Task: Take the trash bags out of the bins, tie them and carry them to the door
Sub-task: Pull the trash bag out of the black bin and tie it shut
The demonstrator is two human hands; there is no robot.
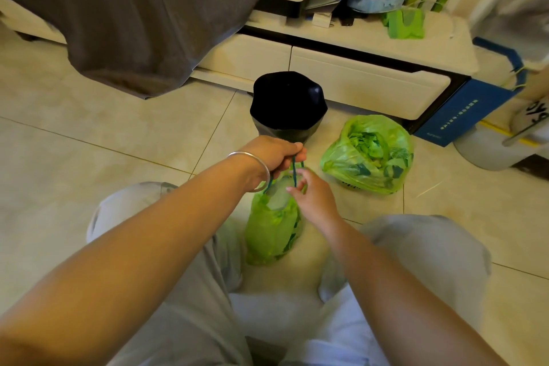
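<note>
A person crouches on the tiled floor point(89, 134), grey trouser knees to either side of a small green trash bag point(271, 235) that stands on the tiles between them. The left hand point(271, 154), a silver bangle point(252, 163) on its wrist, is closed with its fingers point(292, 154) pinching the top of the bag's dark drawstring point(294, 171) and holding it up above the bag's mouth. The right hand point(312, 196) is just beside the string, lower down, its fingers loosely curled with thumb and forefinger meeting at the cord; whether they grip it firmly cannot be told. The mouth of this bag is partly gathered but open, with pale contents showing inside. A second green trash bag point(368, 154) sits on the floor to the right and a little farther away, its top open and crumpled. Beyond the hands stands a bin point(286, 107) lined with a black bag, close to the front edge of a low white cabinet point(356, 80). A grey cloth point(133, 18) hangs down at the far left, and a blue box point(463, 110) leans at the cabinet's right end.
</note>
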